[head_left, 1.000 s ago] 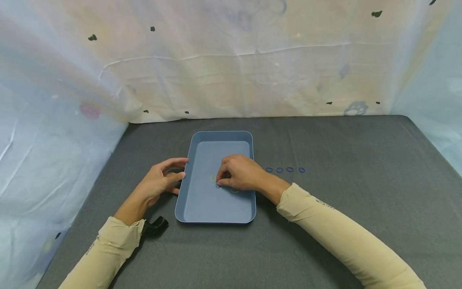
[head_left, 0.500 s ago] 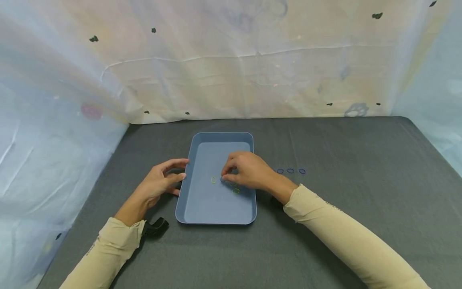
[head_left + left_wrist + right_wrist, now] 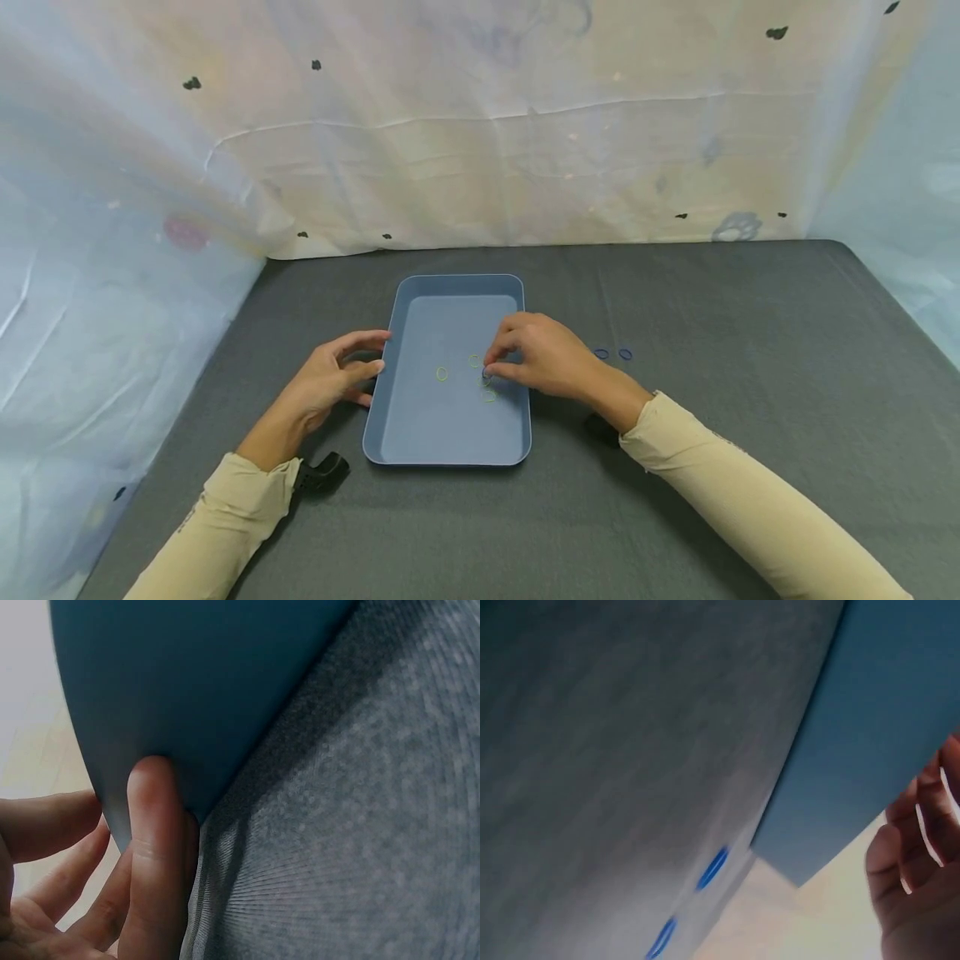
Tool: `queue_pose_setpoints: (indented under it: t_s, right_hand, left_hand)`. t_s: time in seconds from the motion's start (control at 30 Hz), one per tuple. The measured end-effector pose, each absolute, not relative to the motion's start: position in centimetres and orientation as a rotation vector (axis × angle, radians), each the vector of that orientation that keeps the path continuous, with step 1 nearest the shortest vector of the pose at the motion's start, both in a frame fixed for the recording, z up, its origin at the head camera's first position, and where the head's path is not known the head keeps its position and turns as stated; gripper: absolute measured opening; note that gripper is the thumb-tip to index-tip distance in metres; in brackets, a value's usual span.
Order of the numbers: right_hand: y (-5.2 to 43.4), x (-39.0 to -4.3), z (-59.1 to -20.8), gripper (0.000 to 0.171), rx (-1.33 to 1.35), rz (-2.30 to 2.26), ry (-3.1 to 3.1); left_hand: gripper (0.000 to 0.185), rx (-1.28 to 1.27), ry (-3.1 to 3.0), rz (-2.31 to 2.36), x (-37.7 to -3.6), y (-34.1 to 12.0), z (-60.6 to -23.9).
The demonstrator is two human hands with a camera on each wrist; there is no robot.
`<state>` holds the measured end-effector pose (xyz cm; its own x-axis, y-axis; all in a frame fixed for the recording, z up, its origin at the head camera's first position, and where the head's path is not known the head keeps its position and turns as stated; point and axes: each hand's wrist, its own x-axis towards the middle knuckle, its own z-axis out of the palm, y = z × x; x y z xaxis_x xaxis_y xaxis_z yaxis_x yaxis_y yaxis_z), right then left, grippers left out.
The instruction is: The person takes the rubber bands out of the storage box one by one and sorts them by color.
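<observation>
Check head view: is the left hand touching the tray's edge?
Yes, the left hand has its fingertips against the left rim of the blue tray, and the left wrist view shows a finger pressed on that edge.

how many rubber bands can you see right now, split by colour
green bands in the tray: 3, at
blue bands on the grey cloth: 2 showing, at
dark band pinched by the right hand: 1, at
total: 6 in view; the right hand may hide more

Blue band [image 3: 487, 376] (small) pinched inside blue tray [image 3: 420, 433].
</observation>
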<state>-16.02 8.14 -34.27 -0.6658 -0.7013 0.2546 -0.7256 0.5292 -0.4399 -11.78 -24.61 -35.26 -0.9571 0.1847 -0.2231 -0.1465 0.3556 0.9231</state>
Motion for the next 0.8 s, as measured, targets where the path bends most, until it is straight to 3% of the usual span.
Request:
queue_pose_setpoints:
  t_s: [0.8]
  right_hand:
    - [14.0, -17.3, -34.9, 0.008, 1.194, 0.870, -2.593]
  left_hand:
    - [0.056, 0.046, 2.300, 1.678, -11.8, -24.6, -35.4]
